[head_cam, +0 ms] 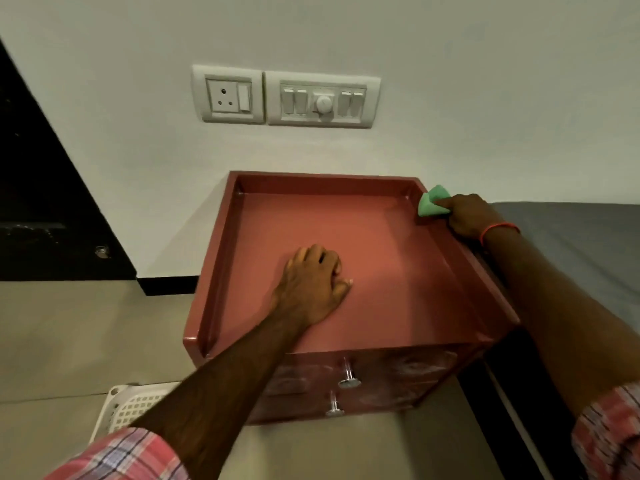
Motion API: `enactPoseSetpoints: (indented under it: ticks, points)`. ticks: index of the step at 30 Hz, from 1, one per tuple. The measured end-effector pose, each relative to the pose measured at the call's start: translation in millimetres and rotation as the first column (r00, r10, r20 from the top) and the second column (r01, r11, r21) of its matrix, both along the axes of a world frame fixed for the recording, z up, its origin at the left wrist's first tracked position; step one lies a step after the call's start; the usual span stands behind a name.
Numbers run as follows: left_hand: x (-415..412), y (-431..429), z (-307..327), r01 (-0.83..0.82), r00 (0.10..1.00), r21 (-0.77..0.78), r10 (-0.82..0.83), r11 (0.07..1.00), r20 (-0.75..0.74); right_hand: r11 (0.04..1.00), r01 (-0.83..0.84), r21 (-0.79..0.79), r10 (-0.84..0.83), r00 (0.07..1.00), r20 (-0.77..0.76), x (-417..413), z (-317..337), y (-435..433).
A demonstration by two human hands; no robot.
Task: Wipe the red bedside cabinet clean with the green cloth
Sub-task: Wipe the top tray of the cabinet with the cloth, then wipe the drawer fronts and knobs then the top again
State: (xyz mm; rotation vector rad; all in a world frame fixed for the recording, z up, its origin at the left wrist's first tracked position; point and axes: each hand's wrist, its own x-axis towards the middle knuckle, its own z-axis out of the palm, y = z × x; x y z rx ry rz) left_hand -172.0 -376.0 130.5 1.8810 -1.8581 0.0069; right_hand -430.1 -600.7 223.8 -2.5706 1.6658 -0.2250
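Head view: right hand [472, 216] presses the green cloth [433, 202] onto the right rim of the red cabinet [242, 258], near the back right corner. Fingers closed on the bunched cloth, index finger laid across it. Left hand [313, 284] rests on the cabinet's recessed top, roughly centre, fingers curled, holding nothing; looks like bracing.

Progress, judged from this frame: wiping is under way at the right rim. The top panel looks smooth and free of marks, though the light is dim, so I can't tell if it's been wiped. The drawer fronts [398, 379] show pale smears or swirls, so I'd guess the front is still to do, plus the left rim and sides.

Counts: one cabinet, one cloth, two hands. Two metal knobs on the front, upper [349, 382] and lower [335, 411]. Two switch plates on the wall [485, 98]: socket plate [228, 95], switch plate [323, 102]. One white basket [133, 407] on the floor, lower left. Bed [581, 244] on the right, just beside the cabinet.
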Motion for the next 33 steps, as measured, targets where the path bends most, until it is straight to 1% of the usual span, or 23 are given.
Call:
enactPoseSetpoints:
  ticks: [2,6,7,9,10,11,12,13,15,16,17,18,19,20,22,23,24,26,27,29,31,32,33]
  points:
    - [0.3,-0.3,-0.2,-0.002,1.000,0.015,0.002,1.000,0.001,0.996,-0.060,0.062,0.058,0.998,0.034,-31.7,-10.5,31.1]
    - [-0.2,-0.2,1.0,-0.002,1.000,0.013,0.002,1.000,0.016,0.998,-0.033,0.055,0.021,0.978,0.207,-83.1,-15.0,132.0]
    - [-1.1,1.7,1.7,-0.003,1.000,0.012,0.002,1.000,0.016,0.998,-0.022,0.059,0.004,0.960,0.281,-91.2,-15.4,156.3]
    - [-4.4,7.2,5.6,0.006,1.000,0.013,-0.006,1.000,0.015,0.978,-0.003,0.209,-0.112,0.836,0.538,-105.0,-22.6,192.8]
    - [-4.2,9.5,8.2,0.004,1.000,0.022,-0.004,1.000,0.006,0.974,0.011,0.225,-0.145,0.796,0.588,-108.0,-28.4,203.4]
    - [-4.6,12.9,11.9,0.007,1.000,0.045,-0.007,0.999,0.005,0.979,0.006,0.203,-0.133,0.772,0.621,-111.6,-35.8,214.7]
    - [-4.0,15.7,16.6,0.020,1.000,0.088,-0.022,0.996,0.014,0.974,0.046,0.222,-0.182,0.740,0.647,-111.6,-40.2,229.0]
    - [-1.3,18.5,22.5,0.049,0.998,0.147,-0.053,0.988,0.025,0.971,0.090,0.223,-0.223,0.683,0.695,-112.4,-48.4,241.1]
    - [9.9,26.4,36.5,0.143,0.988,0.297,-0.156,0.944,0.020,0.971,0.208,0.119,-0.229,0.658,0.717,-109.7,-65.7,270.1]
    - [16.8,32.1,44.4,0.182,0.979,0.361,-0.203,0.915,0.020,0.956,0.274,0.106,-0.260,0.620,0.740,-105.3,-75.3,284.0]
    - [24.4,38.7,50.9,0.196,0.972,0.401,-0.231,0.895,0.041,0.940,0.311,0.142,-0.299,0.546,0.782,-100.7,-93.2,294.9]
    - [32.9,46.6,56.6,0.192,0.966,0.417,-0.246,0.888,0.077,0.920,0.317,0.230,-0.358,0.445,0.821,-92.1,-111.4,306.2]
    - [41.2,53.4,60.0,0.185,0.963,0.422,-0.249,0.888,0.103,0.884,0.323,0.339,-0.439,0.320,0.840,-82.6,-131.2,315.2]
    - [48.7,60.7,61.8,0.180,0.963,0.434,-0.247,0.883,0.104,0.828,0.322,0.460,-0.529,0.172,0.831,-70.7,-150.4,322.7]
    - [56.9,71.9,61.2,0.195,0.966,0.465,-0.250,0.864,0.060,0.688,0.224,0.690,-0.674,-0.156,0.722,-47.3,-182.0,330.3]
    - [57.0,74.9,59.3,0.203,0.966,0.466,-0.253,0.861,0.048,0.617,0.150,0.772,-0.725,-0.273,0.632,-35.9,-194.4,330.0]
    - [54.7,76.3,57.3,0.196,0.967,0.457,-0.248,0.868,0.056,0.563,0.081,0.822,-0.758,-0.344,0.554,-26.2,-202.8,329.9]
    - [43.5,77.5,52.7,0.128,0.971,0.429,-0.200,0.894,0.127,0.510,-0.015,0.860,-0.778,-0.434,0.454,-8.7,-211.8,327.6]
    - [36.0,76.5,50.5,0.077,0.972,0.424,-0.162,0.902,0.168,0.513,-0.040,0.858,-0.769,-0.465,0.438,-4.0,-212.5,323.4]
    - [21.3,75.0,45.6,-0.009,0.971,0.422,-0.093,0.907,0.221,0.558,-0.056,0.828,-0.725,-0.519,0.453,4.5,-208.5,306.7]
    - [8.9,74.6,38.5,-0.051,0.966,0.397,-0.055,0.916,0.252,0.567,0.009,0.824,-0.683,-0.553,0.477,13.9,-190.4,285.5]
    - [4.7,75.3,34.4,-0.064,0.962,0.376,-0.043,0.925,0.270,0.565,0.061,0.823,-0.667,-0.553,0.499,21.0,-185.5,275.1]
    - [0.4,75.5,29.8,-0.074,0.958,0.351,-0.031,0.934,0.284,0.566,0.151,0.811,-0.651,-0.522,0.551,25.3,-177.3,268.2]
